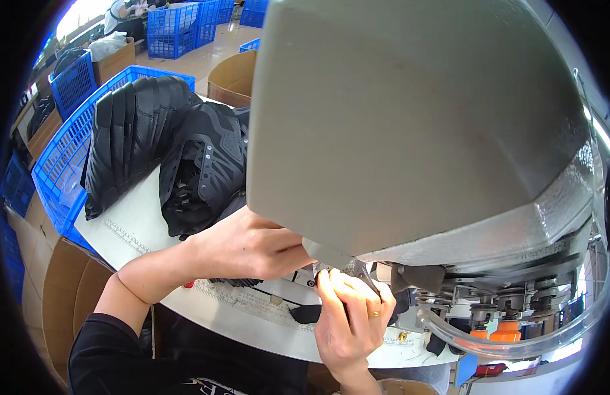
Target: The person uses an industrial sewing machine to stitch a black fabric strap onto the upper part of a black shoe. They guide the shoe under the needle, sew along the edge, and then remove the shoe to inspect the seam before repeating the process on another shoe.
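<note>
A large grey sewing machine head [410, 131] fills the upper right and hides much of the work spot. My left hand [252, 249] reaches under its left edge, fingers curled together; their tips, and whatever they hold, are out of sight. Close by on the right, my right hand [351, 319], with a ring on one finger, is closed in a pinch around a black piece of material [369, 276] beside the needle area. A black scrap [305, 314] lies just left of my right hand. Behind my left forearm are stacked black shoe uppers [206, 164].
The white table [246, 306] has a ruler strip along it. More black layered uppers [134, 131] lean by a blue crate [61, 164]. Cardboard boxes [74, 296] stand left. Metal machine parts with orange pieces [504, 331] are at right. Another person [120, 14] is far off.
</note>
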Demonstrator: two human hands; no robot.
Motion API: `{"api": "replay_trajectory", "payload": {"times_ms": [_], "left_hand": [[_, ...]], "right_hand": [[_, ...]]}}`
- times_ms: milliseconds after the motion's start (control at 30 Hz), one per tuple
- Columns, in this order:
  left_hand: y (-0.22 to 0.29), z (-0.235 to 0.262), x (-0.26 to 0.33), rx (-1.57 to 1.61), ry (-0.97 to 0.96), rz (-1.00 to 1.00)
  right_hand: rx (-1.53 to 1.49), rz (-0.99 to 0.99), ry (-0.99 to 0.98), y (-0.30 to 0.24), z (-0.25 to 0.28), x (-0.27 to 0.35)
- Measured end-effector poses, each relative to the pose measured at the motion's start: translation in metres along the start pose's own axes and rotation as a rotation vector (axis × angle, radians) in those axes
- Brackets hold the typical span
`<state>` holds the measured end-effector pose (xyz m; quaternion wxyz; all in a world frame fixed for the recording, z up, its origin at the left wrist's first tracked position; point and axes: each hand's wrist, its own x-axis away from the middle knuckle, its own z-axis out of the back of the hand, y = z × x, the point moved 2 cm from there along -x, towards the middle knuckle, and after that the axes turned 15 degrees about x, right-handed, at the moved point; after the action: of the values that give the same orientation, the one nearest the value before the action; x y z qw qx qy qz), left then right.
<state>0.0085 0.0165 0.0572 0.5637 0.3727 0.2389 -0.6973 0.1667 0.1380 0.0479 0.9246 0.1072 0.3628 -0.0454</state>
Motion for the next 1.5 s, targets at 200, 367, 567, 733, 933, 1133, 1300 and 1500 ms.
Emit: {"api": "replay_trajectory", "payload": {"times_ms": [200,367,567,733,933,1133,1300,1500], "left_hand": [[0.003,0.001,-0.004,-0.087,0.023,-0.042],[0.013,-0.002,-0.008,-0.177,0.046,-0.084],[0.014,-0.006,-0.005,-0.236,-0.006,-0.095],[0.017,-0.002,-0.006,-0.202,-0.027,-0.065],[-0.017,0.006,0.007,0.088,-0.009,0.068],[-0.022,0.001,0.014,0.099,-0.013,0.005],[-0.020,0.001,0.013,0.097,0.008,0.028],[-0.018,0.001,0.015,0.062,0.003,0.029]], "right_hand": [[-0.022,0.067,0.106,0.011,-0.008,-0.005],[-0.120,0.123,0.151,0.036,-0.012,-0.007],[-0.188,0.149,0.142,0.047,-0.013,-0.008],[-0.199,0.078,-0.031,0.060,-0.018,0.000],[-0.216,0.033,0.060,0.054,-0.019,-0.001],[-0.275,-0.085,0.107,0.047,-0.027,0.007],[-0.239,0.042,0.174,0.062,-0.034,0.005],[-0.216,0.014,0.137,0.072,-0.042,0.015]]}}
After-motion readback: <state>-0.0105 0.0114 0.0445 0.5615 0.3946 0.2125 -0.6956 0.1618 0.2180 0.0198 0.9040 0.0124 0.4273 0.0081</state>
